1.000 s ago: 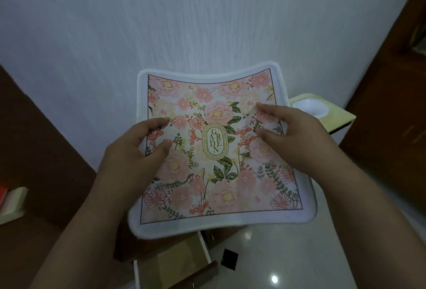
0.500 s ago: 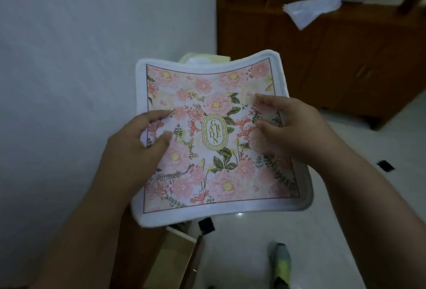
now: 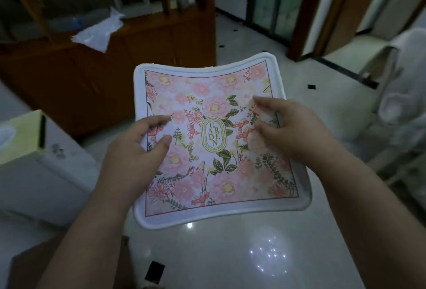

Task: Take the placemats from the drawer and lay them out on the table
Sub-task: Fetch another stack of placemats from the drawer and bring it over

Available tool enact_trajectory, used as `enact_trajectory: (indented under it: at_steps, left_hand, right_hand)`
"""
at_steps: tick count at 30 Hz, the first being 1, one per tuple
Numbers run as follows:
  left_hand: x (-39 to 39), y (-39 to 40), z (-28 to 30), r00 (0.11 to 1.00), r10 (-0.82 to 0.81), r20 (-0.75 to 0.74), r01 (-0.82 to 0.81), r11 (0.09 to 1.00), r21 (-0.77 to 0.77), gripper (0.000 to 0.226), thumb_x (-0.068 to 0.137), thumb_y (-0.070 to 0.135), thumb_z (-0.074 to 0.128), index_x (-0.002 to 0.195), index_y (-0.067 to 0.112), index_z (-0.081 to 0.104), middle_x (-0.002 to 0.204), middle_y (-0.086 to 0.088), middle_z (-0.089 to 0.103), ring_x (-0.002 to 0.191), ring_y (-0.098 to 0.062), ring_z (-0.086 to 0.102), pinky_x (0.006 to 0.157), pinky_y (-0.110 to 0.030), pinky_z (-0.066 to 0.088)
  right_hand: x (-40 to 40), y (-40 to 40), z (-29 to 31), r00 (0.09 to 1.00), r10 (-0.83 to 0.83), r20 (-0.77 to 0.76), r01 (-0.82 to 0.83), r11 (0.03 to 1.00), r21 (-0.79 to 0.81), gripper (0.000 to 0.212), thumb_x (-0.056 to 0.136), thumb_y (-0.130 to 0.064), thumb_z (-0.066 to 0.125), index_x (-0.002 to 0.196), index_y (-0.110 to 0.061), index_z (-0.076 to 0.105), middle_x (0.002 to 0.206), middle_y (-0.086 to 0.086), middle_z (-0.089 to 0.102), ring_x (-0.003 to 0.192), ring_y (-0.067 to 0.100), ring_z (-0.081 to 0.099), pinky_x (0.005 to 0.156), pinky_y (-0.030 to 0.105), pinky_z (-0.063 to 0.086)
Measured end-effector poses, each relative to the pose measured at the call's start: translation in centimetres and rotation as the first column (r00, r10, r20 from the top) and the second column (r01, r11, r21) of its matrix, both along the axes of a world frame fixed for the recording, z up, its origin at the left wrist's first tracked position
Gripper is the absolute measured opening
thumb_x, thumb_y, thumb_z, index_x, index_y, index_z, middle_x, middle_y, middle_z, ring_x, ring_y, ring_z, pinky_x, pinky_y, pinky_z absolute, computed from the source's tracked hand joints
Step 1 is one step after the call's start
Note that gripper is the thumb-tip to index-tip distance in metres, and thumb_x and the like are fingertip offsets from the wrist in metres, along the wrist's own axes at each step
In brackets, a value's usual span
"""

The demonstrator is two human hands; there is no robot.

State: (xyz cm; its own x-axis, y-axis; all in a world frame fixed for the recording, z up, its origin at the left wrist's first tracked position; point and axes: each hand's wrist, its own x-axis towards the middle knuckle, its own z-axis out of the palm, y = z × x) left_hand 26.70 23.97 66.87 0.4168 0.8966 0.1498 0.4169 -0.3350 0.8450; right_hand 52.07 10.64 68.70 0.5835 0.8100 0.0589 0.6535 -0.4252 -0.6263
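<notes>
From the head camera, both hands hold a floral placemat (image 3: 214, 136) up in the air over a glossy pale floor (image 3: 230, 254). The left hand (image 3: 136, 157) grips its left edge, thumb on the printed face. The right hand (image 3: 292, 127) pinches the right edge with thumb and fingers on top. The mat sags slightly in the middle, white border all round, "GARDEN" in an oval at its centre. A wooden cabinet (image 3: 115, 70) stands behind, with what may be a crumpled white cloth (image 3: 96, 33) on its ledge; the dim light blurs it.
</notes>
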Motion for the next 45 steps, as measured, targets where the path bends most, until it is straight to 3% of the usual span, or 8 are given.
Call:
enact_trajectory:
  at_steps: [5, 14, 19, 22, 25, 29, 38, 45]
  left_hand:
    - [7.7, -6.1, -0.4, 0.97, -0.244, 0.014, 0.244, 0.97, -0.004, 0.032, 0.093, 0.032, 0.069, 0.118, 0.051, 0.064, 0.119, 0.019, 0.066, 0.092, 0.006, 0.068, 0.07, -0.016, 0.057]
    - [16.5, -18.9, -0.9, 0.826, -0.563, 0.028, 0.563, 0.826, -0.013, 0.035, 0.091, 0.029, 0.072, 0.117, 0.051, 0.066, 0.117, 0.027, 0.066, 0.101, 0.011, 0.064, 0.09, -0.023, 0.055]
    - [21.4, -26.5, -1.7, 0.716, -0.697, 0.043, 0.698, 0.715, -0.025, 0.035, 0.091, 0.029, 0.072, 0.115, 0.053, 0.066, 0.118, 0.025, 0.067, 0.107, -0.001, 0.065, 0.098, -0.037, 0.055]
    - [24.5, -30.1, -1.8, 0.635, -0.772, -0.011, 0.772, 0.635, -0.013, 0.036, 0.09, 0.031, 0.071, 0.114, 0.057, 0.064, 0.106, 0.031, 0.067, 0.076, -0.027, 0.068, 0.075, -0.035, 0.06]
    - [27.4, -32.3, -1.7, 0.582, -0.813, -0.013, 0.813, 0.582, 0.0, 0.037, 0.089, 0.031, 0.073, 0.115, 0.057, 0.064, 0.109, 0.026, 0.068, 0.067, -0.023, 0.066, 0.073, -0.036, 0.061]
    - [32.7, -34.8, -1.7, 0.49, -0.872, -0.006, 0.871, 0.49, -0.034, 0.037, 0.089, 0.033, 0.073, 0.113, 0.059, 0.064, 0.098, 0.021, 0.072, 0.075, -0.041, 0.07, 0.069, -0.046, 0.063]
    - [45.8, -36.2, -1.5, 0.338, -0.941, -0.004, 0.941, 0.338, -0.016, 0.034, 0.091, 0.036, 0.07, 0.117, 0.058, 0.062, 0.12, 0.021, 0.065, 0.099, -0.008, 0.069, 0.085, -0.035, 0.059]
    - [54.4, -36.9, -0.6, 0.253, -0.963, -0.09, 0.967, 0.252, 0.022, 0.032, 0.092, 0.036, 0.069, 0.118, 0.054, 0.064, 0.073, 0.011, 0.057, 0.05, 0.0, 0.045, 0.052, -0.015, 0.041]
  right_hand:
    - [4.3, -11.2, -0.5, 0.974, -0.226, -0.009, 0.226, 0.974, 0.002, 0.056, 0.089, -0.036, 0.067, 0.141, -0.048, 0.047, 0.135, -0.006, 0.057, 0.114, 0.015, 0.057, 0.099, 0.031, 0.048]
    - [5.6, -31.1, -0.8, 0.867, -0.497, -0.021, 0.497, 0.868, -0.016, 0.056, 0.089, -0.038, 0.066, 0.141, -0.048, 0.047, 0.137, -0.009, 0.055, 0.12, 0.012, 0.055, 0.098, 0.025, 0.044]
    - [5.5, -40.9, -0.6, 0.753, -0.658, 0.019, 0.658, 0.752, -0.027, 0.056, 0.089, -0.037, 0.068, 0.141, -0.047, 0.048, 0.134, -0.007, 0.055, 0.122, 0.015, 0.054, 0.095, 0.023, 0.039]
    - [5.6, -45.4, -0.8, 0.682, -0.731, 0.021, 0.731, 0.681, -0.041, 0.057, 0.089, -0.037, 0.068, 0.141, -0.047, 0.048, 0.138, -0.007, 0.054, 0.123, 0.015, 0.053, 0.097, 0.025, 0.04]
    - [6.2, -48.2, -0.8, 0.621, -0.784, 0.013, 0.783, 0.62, -0.045, 0.058, 0.089, -0.038, 0.068, 0.141, -0.048, 0.046, 0.139, -0.007, 0.055, 0.122, 0.015, 0.054, 0.095, 0.026, 0.041]
    - [8.2, -50.8, -0.9, 0.526, -0.85, 0.007, 0.85, 0.526, -0.038, 0.057, 0.089, -0.037, 0.068, 0.142, -0.046, 0.047, 0.14, -0.007, 0.053, 0.122, 0.015, 0.053, 0.094, 0.024, 0.039]
    - [16.7, -51.7, -0.1, 0.374, -0.927, 0.011, 0.927, 0.373, -0.023, 0.058, 0.088, -0.035, 0.068, 0.142, -0.045, 0.048, 0.138, -0.011, 0.056, 0.118, 0.011, 0.057, 0.102, 0.034, 0.048]
    - [21.5, -51.7, -0.7, 0.281, -0.959, 0.014, 0.959, 0.281, -0.028, 0.062, 0.088, -0.037, 0.068, 0.144, -0.047, 0.043, 0.14, -0.006, 0.052, 0.118, 0.015, 0.056, 0.101, 0.033, 0.047]
